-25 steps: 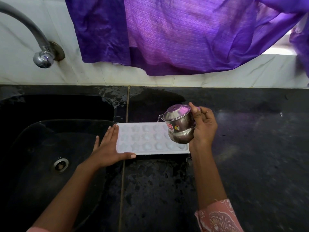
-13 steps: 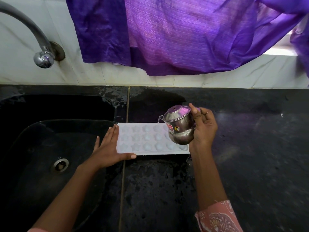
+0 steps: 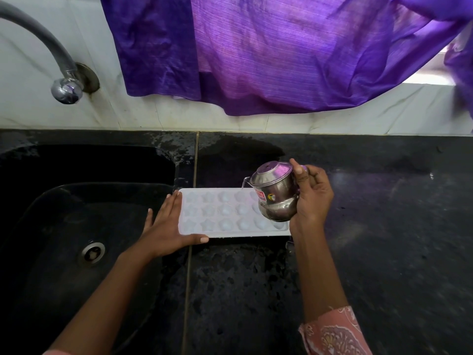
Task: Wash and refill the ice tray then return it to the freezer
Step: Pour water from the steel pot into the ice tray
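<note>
We're at the refill step, we reckon: the tray's out of the sink, so washing looks done. The white ice tray (image 3: 225, 213) lies flat on the black counter (image 3: 384, 226), its left end just beside the sink (image 3: 51, 213).

R hand (image 3: 312, 198) is wrapped round a small lidded steel pot (image 3: 275, 193), thumb up near the lid, pot tipped left w/ its thin spout over the tray's far right cells. We can't tell if water's running, and the fill level is unclear.

L hand (image 3: 166, 231) is flat, fingers straight vs the tray's left end, thumb laid along the near edge — bracing, not gripping.

Next move, in our view: tip a bit more & walk the spout along each row, slowly, so nothing floods the counter — L hand steadies the tray. Then a level two-hand carry to the freezer, which isn't in view.
</note>
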